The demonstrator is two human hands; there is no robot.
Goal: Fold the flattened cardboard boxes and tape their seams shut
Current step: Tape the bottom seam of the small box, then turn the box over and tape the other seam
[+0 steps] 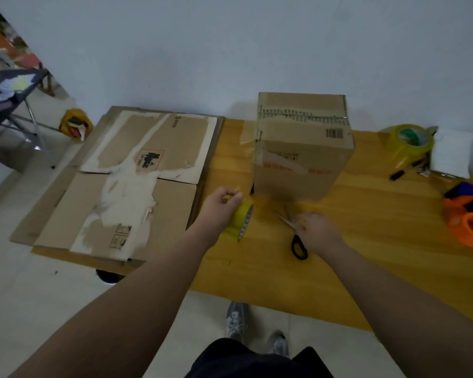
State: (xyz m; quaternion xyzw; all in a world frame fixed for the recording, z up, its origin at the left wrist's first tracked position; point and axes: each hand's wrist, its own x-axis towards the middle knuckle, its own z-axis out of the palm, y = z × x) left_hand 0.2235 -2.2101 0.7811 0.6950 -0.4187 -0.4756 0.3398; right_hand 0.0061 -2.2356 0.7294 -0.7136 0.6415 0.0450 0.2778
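While upright on the table [366,241], a closed box [301,148].

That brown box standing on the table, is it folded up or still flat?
Folded up. The box stands on the table with upright walls, its top flaps closed and tape running across their seam.

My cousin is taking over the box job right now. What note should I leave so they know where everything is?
Left grip holds the yellow tape roll, standing on edge on the table.
Right grip touches the scissors; hold unclear.
Done: one box is folded and taped, standing behind the grips.
Left: the flattened boxes stacked at the table's left end still need folding and taping.
Spare tape rolls sit at the right.
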